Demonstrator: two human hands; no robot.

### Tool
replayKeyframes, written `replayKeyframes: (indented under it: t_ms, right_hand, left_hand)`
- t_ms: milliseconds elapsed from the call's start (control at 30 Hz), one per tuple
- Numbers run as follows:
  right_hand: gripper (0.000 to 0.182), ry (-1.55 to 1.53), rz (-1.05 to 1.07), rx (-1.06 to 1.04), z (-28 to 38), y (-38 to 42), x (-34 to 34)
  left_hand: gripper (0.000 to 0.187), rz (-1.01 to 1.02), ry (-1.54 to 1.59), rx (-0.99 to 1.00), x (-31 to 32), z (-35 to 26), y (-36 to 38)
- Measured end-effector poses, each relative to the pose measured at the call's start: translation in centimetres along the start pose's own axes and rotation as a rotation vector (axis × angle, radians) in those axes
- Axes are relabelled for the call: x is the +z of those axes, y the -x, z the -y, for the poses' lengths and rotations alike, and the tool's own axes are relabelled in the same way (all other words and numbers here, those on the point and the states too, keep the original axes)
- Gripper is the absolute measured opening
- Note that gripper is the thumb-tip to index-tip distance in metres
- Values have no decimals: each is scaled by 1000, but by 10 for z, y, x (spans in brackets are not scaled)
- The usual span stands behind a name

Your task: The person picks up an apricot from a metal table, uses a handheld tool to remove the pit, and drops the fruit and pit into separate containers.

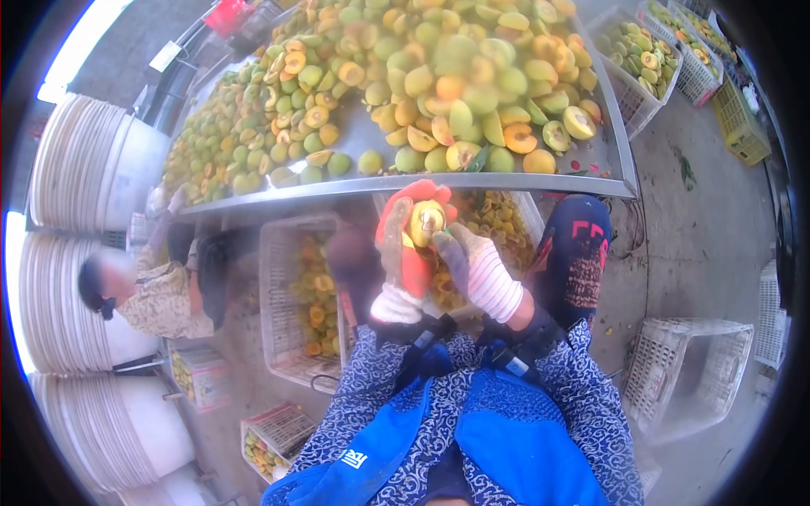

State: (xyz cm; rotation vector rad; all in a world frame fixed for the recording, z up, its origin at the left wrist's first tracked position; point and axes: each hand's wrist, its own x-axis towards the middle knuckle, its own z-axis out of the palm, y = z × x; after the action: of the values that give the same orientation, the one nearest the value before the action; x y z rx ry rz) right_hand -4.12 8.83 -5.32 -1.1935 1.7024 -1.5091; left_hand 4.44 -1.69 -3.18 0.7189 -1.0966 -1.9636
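Note:
My left hand (pixel 403 240), in an orange-coated glove, is closed around a cut yellow apricot (pixel 426 221) whose opened side faces up. My right hand (pixel 477 266), in a grey and white striped glove, has its fingers pressed together at the right edge of that fruit. Something small and green shows at its fingertips, too hidden to name. Both hands are just below the front edge of a metal table (pixel 405 182) heaped with whole and halved apricots (pixel 422 80). Under the hands stands a crate of apricot pieces (pixel 494 221).
Another white crate (pixel 274 295) with fruit stands left of my legs. A white crate (pixel 688 371) sits on the floor at right. Filled crates (pixel 645 101) line the upper right. Stacked white tubs (pixel 76 295) and another person (pixel 169 287) are at left.

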Motion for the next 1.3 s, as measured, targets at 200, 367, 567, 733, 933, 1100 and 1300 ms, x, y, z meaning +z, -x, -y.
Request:
replayKeyframes:
  t_ms: [200, 367, 567, 733, 933, 1100, 1300]
  right_hand:
    - [25, 76, 9, 120, -4, 8, -14]
    - [26, 11, -11, 57, -3, 5, 3]
    - [28, 31, 0, 12, -8, 6, 7]
    - [32, -148, -29, 130, 5, 6, 10]
    - [33, -139, -53, 47, -3, 7, 12]
    - [22, 44, 60, -83, -19, 9, 11]
    - [20, -292, 40, -18, -20, 17, 19]
  left_hand:
    - [39, -108, -177, 65, -7, -18, -11]
    - [42, -57, -22, -42, -4, -4, -9]
    - [40, -72, 23, -37, 1, 2, -3]
    - [39, -146, 47, 24, 9, 15, -4]
    - [39, -157, 16, -48, 21, 7, 3]
    - [38, -85, -68, 9, 13, 9, 3]
    - [39, 9, -140, -36, 12, -3, -2]
